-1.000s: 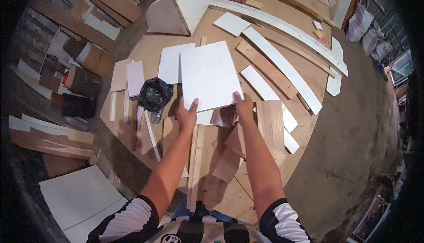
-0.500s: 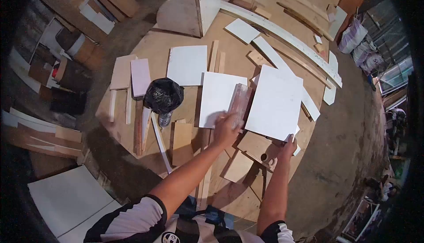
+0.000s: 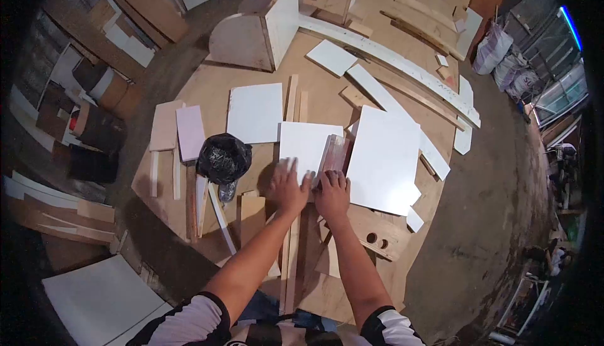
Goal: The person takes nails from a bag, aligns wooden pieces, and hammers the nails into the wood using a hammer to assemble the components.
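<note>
A white rectangular panel (image 3: 307,138) lies in the middle of the worktable. My left hand (image 3: 289,187) is at its lower left edge, fingers spread and holding nothing. On the panel's right part rests a worn reddish-brown wooden block (image 3: 337,154). My right hand (image 3: 332,196) has its fingers curled over the lower end of this block; the thumb side is partly hidden. Just right of the block is a larger white panel (image 3: 385,157), untouched by either hand.
Left of my hands are a black plastic bag (image 3: 224,159), another white panel (image 3: 255,113) and wood strips. A board with round holes (image 3: 384,240) lies nearer me at right. A curved-sided white cabinet piece (image 3: 258,34) and a long white strip (image 3: 390,63) stand farther back.
My right hand has left the larger white panel's lower corner and moved left to the block. My left hand has let go of the block and shifted left to the smaller panel's edge.
</note>
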`<action>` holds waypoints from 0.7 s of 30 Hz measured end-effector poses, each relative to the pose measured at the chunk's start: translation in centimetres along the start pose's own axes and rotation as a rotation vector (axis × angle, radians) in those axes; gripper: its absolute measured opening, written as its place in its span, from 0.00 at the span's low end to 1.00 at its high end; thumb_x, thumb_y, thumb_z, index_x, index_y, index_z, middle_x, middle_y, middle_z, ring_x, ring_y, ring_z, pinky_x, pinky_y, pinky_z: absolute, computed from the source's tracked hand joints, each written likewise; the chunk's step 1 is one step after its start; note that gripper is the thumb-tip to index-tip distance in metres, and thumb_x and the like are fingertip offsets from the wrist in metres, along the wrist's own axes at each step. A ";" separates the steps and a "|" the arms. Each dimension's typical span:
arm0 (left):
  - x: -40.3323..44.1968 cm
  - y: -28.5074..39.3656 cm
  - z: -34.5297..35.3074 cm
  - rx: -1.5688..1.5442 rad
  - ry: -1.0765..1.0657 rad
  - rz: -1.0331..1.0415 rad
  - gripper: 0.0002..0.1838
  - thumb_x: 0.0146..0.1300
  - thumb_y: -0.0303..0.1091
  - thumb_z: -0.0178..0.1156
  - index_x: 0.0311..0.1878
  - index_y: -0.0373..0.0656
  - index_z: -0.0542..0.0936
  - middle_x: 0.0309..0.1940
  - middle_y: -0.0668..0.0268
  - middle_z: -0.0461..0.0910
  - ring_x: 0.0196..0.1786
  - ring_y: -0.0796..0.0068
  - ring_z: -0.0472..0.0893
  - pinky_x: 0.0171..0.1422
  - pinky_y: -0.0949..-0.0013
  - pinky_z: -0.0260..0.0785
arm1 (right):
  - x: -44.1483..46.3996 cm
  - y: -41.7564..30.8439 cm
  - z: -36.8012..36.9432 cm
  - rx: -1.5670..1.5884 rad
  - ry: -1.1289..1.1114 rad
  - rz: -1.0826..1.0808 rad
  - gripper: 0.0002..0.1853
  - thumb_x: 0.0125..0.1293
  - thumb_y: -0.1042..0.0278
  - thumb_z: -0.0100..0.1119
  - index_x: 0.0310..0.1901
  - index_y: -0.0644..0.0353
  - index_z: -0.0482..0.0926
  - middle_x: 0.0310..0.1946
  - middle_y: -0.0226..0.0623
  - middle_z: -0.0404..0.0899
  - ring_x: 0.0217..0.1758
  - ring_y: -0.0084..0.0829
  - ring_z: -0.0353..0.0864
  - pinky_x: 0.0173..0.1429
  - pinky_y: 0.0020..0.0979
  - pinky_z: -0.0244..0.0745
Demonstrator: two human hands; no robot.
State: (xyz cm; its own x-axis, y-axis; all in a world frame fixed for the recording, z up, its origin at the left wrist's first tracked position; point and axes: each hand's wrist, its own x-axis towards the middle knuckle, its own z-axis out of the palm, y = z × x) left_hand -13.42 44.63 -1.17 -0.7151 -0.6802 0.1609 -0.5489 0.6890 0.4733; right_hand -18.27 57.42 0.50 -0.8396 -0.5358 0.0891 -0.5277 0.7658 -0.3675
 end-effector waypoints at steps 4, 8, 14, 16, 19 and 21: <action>4.5 2.0 2.1 -0.235 -0.159 0.259 0.28 0.77 0.50 0.53 0.75 0.51 0.71 0.79 0.57 0.63 0.82 0.43 0.54 0.79 0.34 0.49 | 5.1 1.1 0.8 0.131 0.154 -0.056 0.28 0.66 0.61 0.62 0.67 0.58 0.75 0.65 0.54 0.74 0.71 0.56 0.70 0.75 0.55 0.63; 8.7 2.5 5.5 -0.043 -0.091 0.327 0.26 0.77 0.47 0.52 0.75 0.53 0.72 0.79 0.56 0.62 0.82 0.43 0.54 0.80 0.33 0.49 | 10.4 2.8 0.7 0.097 0.214 -0.039 0.30 0.63 0.65 0.64 0.68 0.60 0.74 0.64 0.57 0.74 0.69 0.59 0.71 0.73 0.51 0.66; 14.4 4.6 6.1 0.056 -0.249 0.345 0.28 0.73 0.44 0.56 0.75 0.54 0.72 0.80 0.56 0.61 0.84 0.45 0.50 0.83 0.34 0.42 | 21.5 7.1 3.2 -0.098 0.195 -0.051 0.33 0.62 0.64 0.65 0.70 0.59 0.71 0.66 0.57 0.71 0.73 0.56 0.69 0.74 0.51 0.66; 14.3 4.3 6.0 0.256 -0.359 0.365 0.29 0.70 0.42 0.58 0.75 0.53 0.71 0.81 0.57 0.59 0.85 0.45 0.46 0.85 0.34 0.36 | 26.2 7.8 4.8 -0.080 0.156 -0.031 0.33 0.63 0.62 0.65 0.70 0.58 0.70 0.69 0.56 0.70 0.75 0.54 0.67 0.76 0.51 0.64; 14.6 3.7 6.5 0.221 -0.372 0.368 0.31 0.69 0.40 0.58 0.75 0.52 0.71 0.82 0.58 0.57 0.86 0.46 0.45 0.86 0.34 0.33 | 31.2 8.6 5.4 -0.083 0.214 -0.123 0.40 0.60 0.55 0.72 0.71 0.62 0.68 0.73 0.61 0.65 0.78 0.60 0.62 0.79 0.55 0.59; 14.4 3.9 6.4 0.259 -0.335 0.395 0.29 0.67 0.38 0.60 0.72 0.49 0.74 0.81 0.60 0.58 0.84 0.47 0.48 0.85 0.34 0.36 | 34.3 8.3 5.3 -0.211 0.236 -0.102 0.45 0.61 0.47 0.72 0.73 0.63 0.65 0.74 0.59 0.64 0.80 0.58 0.58 0.80 0.59 0.55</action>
State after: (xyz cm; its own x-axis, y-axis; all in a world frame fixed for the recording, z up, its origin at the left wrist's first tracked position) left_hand -28.61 39.06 -2.54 -0.9622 -0.2717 -0.0202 -0.2702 0.9421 0.1984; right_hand -50.75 43.57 -4.39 -0.7750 -0.5348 0.3366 -0.6045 0.7827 -0.1481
